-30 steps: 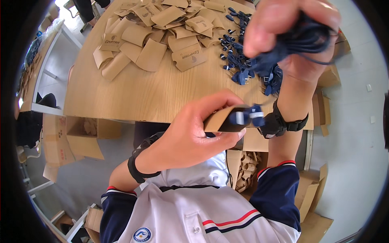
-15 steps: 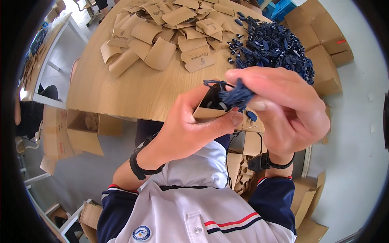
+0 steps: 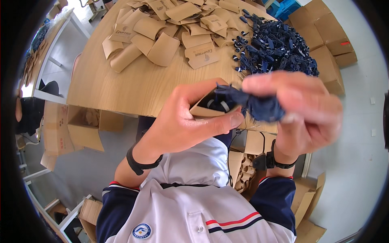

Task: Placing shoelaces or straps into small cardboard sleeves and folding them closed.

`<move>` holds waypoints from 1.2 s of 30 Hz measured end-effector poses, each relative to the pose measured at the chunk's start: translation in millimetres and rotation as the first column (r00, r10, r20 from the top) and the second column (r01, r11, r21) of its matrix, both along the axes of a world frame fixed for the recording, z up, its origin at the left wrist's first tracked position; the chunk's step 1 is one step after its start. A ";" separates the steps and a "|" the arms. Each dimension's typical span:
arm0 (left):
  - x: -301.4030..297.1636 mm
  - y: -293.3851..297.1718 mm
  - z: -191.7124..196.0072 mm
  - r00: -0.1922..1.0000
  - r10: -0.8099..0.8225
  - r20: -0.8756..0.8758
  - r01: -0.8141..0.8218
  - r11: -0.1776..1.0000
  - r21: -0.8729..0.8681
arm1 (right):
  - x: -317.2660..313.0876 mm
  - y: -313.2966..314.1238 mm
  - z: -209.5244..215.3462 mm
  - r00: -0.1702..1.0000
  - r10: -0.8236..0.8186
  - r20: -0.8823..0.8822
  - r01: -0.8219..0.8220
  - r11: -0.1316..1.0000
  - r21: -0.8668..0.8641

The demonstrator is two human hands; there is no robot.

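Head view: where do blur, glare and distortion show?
Head view: the right hand and dark-blue cable bundle look motion-blurred; head view: the left hand around the open brown cardboard sleeve is sharper; head view: the pale floor at upper left looks washed out; head view: the light-wood table bows, picture corners black.

- Blur smears the right fingers (image 3: 279, 84) and the bundle (image 3: 265, 108) for us; we can't count its loops.
- We lose most left fingers (image 3: 202, 86) behind the small box (image 3: 208, 112), whose depths are too dark for us.
- The right fingers hide the pile's (image 3: 279, 48) near part from us.
- The top edge cuts off our counter (image 3: 105, 87).
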State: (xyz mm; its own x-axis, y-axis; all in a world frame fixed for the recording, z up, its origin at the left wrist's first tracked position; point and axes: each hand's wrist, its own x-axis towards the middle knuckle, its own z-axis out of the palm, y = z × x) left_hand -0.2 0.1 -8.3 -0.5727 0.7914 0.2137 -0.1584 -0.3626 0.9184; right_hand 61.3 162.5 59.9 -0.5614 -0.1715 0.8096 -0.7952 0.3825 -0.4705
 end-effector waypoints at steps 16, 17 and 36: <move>-5.7 -4.1 3.7 0.964 0.131 -0.231 -0.130 0.991 0.017 | -6.6 26.7 16.2 0.921 0.197 -0.337 0.017 0.842 0.540; -7.4 -1.6 -2.3 0.974 0.137 -0.183 -0.135 0.991 0.027 | -4.1 25.2 14.7 0.923 0.310 -0.226 -0.157 0.843 0.514; -6.3 -7.2 3.5 0.994 -0.089 0.070 0.093 0.994 -0.064 | 16.1 -19.2 -0.7 0.891 -0.215 0.400 0.299 0.941 -0.160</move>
